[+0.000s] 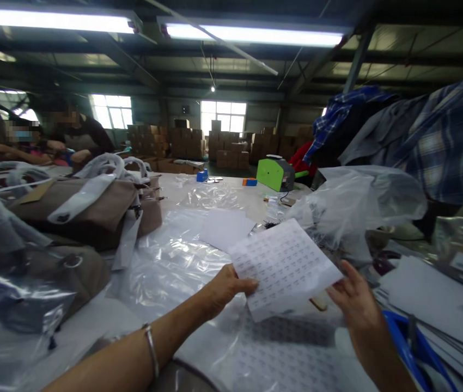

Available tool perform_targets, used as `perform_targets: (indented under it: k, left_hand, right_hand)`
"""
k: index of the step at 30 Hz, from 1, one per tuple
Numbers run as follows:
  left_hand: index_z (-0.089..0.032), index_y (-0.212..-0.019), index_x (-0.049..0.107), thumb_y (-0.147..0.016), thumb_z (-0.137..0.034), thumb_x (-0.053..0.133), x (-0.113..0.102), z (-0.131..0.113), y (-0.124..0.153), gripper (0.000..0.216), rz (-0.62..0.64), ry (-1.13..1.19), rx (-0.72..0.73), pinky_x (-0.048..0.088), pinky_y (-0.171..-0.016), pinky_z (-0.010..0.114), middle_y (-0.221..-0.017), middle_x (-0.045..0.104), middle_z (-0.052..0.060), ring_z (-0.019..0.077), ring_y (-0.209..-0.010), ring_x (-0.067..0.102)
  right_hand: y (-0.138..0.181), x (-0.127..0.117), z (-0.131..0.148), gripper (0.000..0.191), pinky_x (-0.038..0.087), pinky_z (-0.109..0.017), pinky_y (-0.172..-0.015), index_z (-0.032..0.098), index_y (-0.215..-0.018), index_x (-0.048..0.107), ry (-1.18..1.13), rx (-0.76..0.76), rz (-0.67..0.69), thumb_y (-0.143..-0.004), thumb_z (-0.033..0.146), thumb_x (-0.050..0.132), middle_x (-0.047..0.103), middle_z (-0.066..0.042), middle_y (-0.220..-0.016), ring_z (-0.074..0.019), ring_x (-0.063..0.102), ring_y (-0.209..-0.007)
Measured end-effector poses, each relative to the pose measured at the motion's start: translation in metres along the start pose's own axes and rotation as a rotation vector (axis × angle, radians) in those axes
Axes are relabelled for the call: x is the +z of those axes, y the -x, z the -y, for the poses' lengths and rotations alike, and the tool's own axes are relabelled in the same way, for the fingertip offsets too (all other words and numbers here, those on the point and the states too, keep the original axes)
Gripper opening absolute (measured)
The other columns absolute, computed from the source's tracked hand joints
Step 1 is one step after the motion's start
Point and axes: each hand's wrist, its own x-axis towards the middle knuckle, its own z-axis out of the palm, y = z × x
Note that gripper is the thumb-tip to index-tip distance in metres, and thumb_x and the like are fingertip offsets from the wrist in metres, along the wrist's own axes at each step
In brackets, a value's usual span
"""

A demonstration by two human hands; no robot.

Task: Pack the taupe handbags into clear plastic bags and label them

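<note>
A white sheet of printed labels point(286, 267), covered in rows of small dark marks, is held tilted above the table. My left hand point(225, 288) pinches its left edge, thumb on top. At the opposite corner, my right hand point(354, 299) has the sheet between thumb and fingers. Below lies another printed sheet point(284, 359), partly hidden by the raised one. Blank white paper point(227, 227) rests on clear plastic bags point(166, 256) just beyond my left hand.
Taupe handbags point(80, 212) with wrapped handles crowd the left. A green machine point(274, 173), tape dispenser point(202, 175) and crumpled plastic point(349, 207) stand farther back. Near my right arm are a blue-rimmed object point(419, 354) and white sheets point(439, 294). Two people sit at far left.
</note>
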Motion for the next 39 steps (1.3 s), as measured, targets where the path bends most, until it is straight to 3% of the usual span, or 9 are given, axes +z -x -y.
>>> perform_targets:
  k: [3, 7, 11, 15, 18, 21, 27, 35, 39]
  left_hand:
    - [-0.012, -0.092, 0.077, -0.064, -0.034, 0.083, 0.003, -0.006, 0.003, 0.037, 0.062, -0.075, -0.06, 0.05, -0.083, 0.037, -0.087, 0.075, 0.008, 0.0252, -0.085, 0.067]
    - [-0.014, -0.09, 0.078, -0.063, -0.031, 0.082, 0.005, -0.014, 0.01, 0.032, 0.205, -0.142, -0.168, 0.052, -0.088, 0.039, -0.088, 0.075, 0.007, 0.026, -0.09, 0.068]
    - [-0.017, -0.095, 0.079, -0.063, -0.035, 0.084, 0.005, -0.014, 0.016, 0.037, 0.332, -0.157, -0.267, 0.05, -0.097, 0.044, -0.096, 0.076, 0.006, 0.0284, -0.1, 0.068]
    - [-0.018, -0.092, 0.079, -0.063, -0.038, 0.085, 0.005, -0.01, 0.018, 0.036, 0.384, -0.171, -0.274, 0.049, -0.1, 0.045, -0.094, 0.076, 0.004, 0.0293, -0.101, 0.067]
    - [-0.018, -0.091, 0.078, -0.063, -0.034, 0.084, 0.006, -0.009, 0.019, 0.033, 0.366, -0.179, -0.268, 0.05, -0.097, 0.043, -0.091, 0.076, 0.003, 0.0279, -0.096, 0.068]
    - [-0.017, -0.095, 0.076, -0.064, -0.031, 0.083, 0.008, -0.015, 0.022, 0.034, 0.365, -0.15, -0.254, 0.049, -0.096, 0.04, -0.091, 0.075, 0.004, 0.0269, -0.096, 0.066]
    - [-0.014, -0.092, 0.068, -0.068, -0.035, 0.081, 0.006, -0.027, 0.021, 0.034, 0.143, -0.116, -0.122, 0.041, -0.072, 0.024, -0.081, 0.067, 0.0, 0.0144, -0.076, 0.058]
    - [-0.014, -0.081, 0.061, -0.065, -0.022, 0.071, 0.004, -0.024, 0.019, 0.021, 0.103, -0.213, -0.203, 0.036, -0.061, 0.023, -0.07, 0.06, -0.002, 0.0117, -0.064, 0.05]
    - [-0.015, -0.076, 0.058, -0.063, -0.019, 0.067, -0.002, -0.02, 0.018, 0.016, 0.073, -0.285, -0.239, 0.033, -0.057, 0.023, -0.062, 0.055, -0.004, 0.0101, -0.058, 0.046]
  right_hand:
    - [-0.011, -0.014, 0.008, 0.076, 0.055, -0.048, -0.096, 0.027, -0.147, 0.034, -0.28, 0.144, -0.063, -0.083, 0.064, 0.057, 0.051, -0.015, -0.145, -0.034, 0.059, -0.124]
    - [-0.021, -0.022, 0.003, 0.093, 0.06, -0.052, -0.085, 0.023, -0.142, 0.041, -0.118, 0.314, -0.02, -0.066, 0.065, 0.074, 0.055, -0.019, -0.141, -0.0391, 0.066, -0.111]
    - [-0.02, -0.022, 0.003, 0.087, 0.045, -0.052, -0.108, 0.021, -0.141, 0.046, 0.106, 0.124, 0.061, -0.071, 0.065, 0.073, 0.051, -0.018, -0.146, -0.0365, 0.049, -0.134]
    - [-0.009, -0.014, 0.04, 0.058, 0.051, -0.045, -0.101, 0.03, -0.13, 0.061, 0.241, 0.025, 0.414, -0.081, 0.059, 0.067, 0.062, -0.009, -0.136, -0.0322, 0.058, -0.124]
    - [0.0, 0.0, 0.068, 0.033, 0.053, -0.039, -0.095, 0.029, -0.101, 0.075, 0.294, -0.04, 0.527, -0.081, 0.053, 0.068, 0.074, -0.006, -0.11, -0.0296, 0.066, -0.107]
    - [0.002, 0.008, 0.077, 0.029, 0.055, -0.035, -0.083, 0.024, -0.082, 0.076, 0.298, -0.018, 0.495, -0.078, 0.052, 0.068, 0.076, -0.006, -0.099, -0.0288, 0.069, -0.096]
    - [-0.006, 0.0, 0.073, 0.039, 0.051, -0.03, -0.064, 0.02, -0.088, 0.074, 0.354, 0.164, 0.529, -0.079, 0.056, 0.064, 0.075, -0.005, -0.084, -0.0246, 0.069, -0.077]
    - [-0.011, 0.004, 0.091, 0.028, 0.049, -0.033, -0.075, 0.025, -0.083, 0.076, 0.48, -0.022, 0.474, -0.08, 0.051, 0.064, 0.075, -0.004, -0.093, -0.0262, 0.067, -0.089]
    - [-0.017, 0.004, 0.097, 0.035, 0.049, -0.032, -0.07, 0.025, -0.092, 0.077, 0.455, 0.001, 0.559, -0.085, 0.053, 0.057, 0.074, -0.005, -0.094, -0.0254, 0.067, -0.087]
